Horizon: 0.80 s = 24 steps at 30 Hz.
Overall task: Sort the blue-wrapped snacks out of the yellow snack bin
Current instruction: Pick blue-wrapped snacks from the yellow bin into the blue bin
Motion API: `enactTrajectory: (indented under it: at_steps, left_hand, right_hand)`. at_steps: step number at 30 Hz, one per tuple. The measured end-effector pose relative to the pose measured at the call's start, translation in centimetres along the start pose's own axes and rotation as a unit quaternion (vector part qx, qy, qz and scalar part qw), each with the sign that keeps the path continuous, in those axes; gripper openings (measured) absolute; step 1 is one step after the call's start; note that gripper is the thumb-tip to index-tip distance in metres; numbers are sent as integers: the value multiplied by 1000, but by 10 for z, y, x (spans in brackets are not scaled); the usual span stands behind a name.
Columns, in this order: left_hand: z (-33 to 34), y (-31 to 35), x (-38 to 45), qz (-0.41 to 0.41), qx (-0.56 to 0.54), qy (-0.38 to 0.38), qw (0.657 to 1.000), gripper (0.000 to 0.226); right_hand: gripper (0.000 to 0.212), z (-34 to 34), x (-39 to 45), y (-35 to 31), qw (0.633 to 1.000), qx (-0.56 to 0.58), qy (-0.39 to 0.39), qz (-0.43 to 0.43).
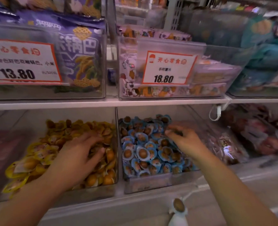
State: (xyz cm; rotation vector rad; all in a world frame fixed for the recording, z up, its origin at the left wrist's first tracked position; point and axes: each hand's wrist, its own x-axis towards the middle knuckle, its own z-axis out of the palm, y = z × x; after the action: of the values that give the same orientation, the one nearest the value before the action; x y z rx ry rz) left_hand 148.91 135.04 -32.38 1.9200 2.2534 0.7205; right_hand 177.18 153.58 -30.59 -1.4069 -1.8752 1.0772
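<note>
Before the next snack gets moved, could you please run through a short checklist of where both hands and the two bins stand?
1. Left hand in the yellow snack bin: ok, fingers dug into the yellow packs.
2. Blue-wrapped snack found under that hand: cannot tell, only yellow wrappers show around it.
3. Right hand over the blue snack bin: ok.
4. Right hand emptied: cannot tell, fingers curled and blurred.
5. Blue bin has room: not ok, heaped to its rim.
6. Stray wrapped snack on the ledge below: not ok, outside both bins.
</note>
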Motion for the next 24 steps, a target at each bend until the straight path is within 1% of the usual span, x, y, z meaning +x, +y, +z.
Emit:
enactTrajectory:
  at_steps: [1,2,4,7,8,10,13,15,16,18,19,22,24]
  left_hand:
    - [2,-1,2,-1,21,-11,1000,54]
    - [2,-2,4,-5,39,-21,999,56]
    - [3,-4,6,-6,72,-42,996,57]
    - [6,-9,8,5,125,-99,987,55]
    - [6,-10,9,4,129,-119,984,52]
    - [1,-14,11,4,119,-146,982,50]
    - [-12,-25,12,-1,141,-155,978,46]
    - [-24,-37,13,-19,168,-149,974,44]
    - [-30,-43,13,-32,165,-142,975,43]
    - [-39,-53,12,-58,148,-109,981,42]
    - [-42,-57,13,-65,158,-84,982,43]
    - [-45,-68,19,-107,248,-10,963,48]
    - [-46,-72,22,-128,264,10,956,49]
  right_hand:
    - [22,-1,3,5,1000,5,-1,-16]
    - [19,-3,5,8,999,17,17,-33]
    - [18,-4,4,7,993,37,75,-79]
    - [29,-3,-3,3,985,41,114,-121]
    - [30,-1,-7,1,985,32,117,-125]
    - [26,6,-19,-1,985,24,109,-134]
    - [29,24,-40,-10,982,22,77,-172]
    - [30,36,-54,-23,974,2,57,-220]
    - [26,43,-61,-31,969,-7,49,-244]
    - [20,59,-69,-44,957,-28,31,-288]
    - [20,67,-73,-50,951,-44,23,-305]
    - [20,87,-77,-54,946,-100,-20,-309]
    - [25,93,-76,-54,951,-111,-33,-287]
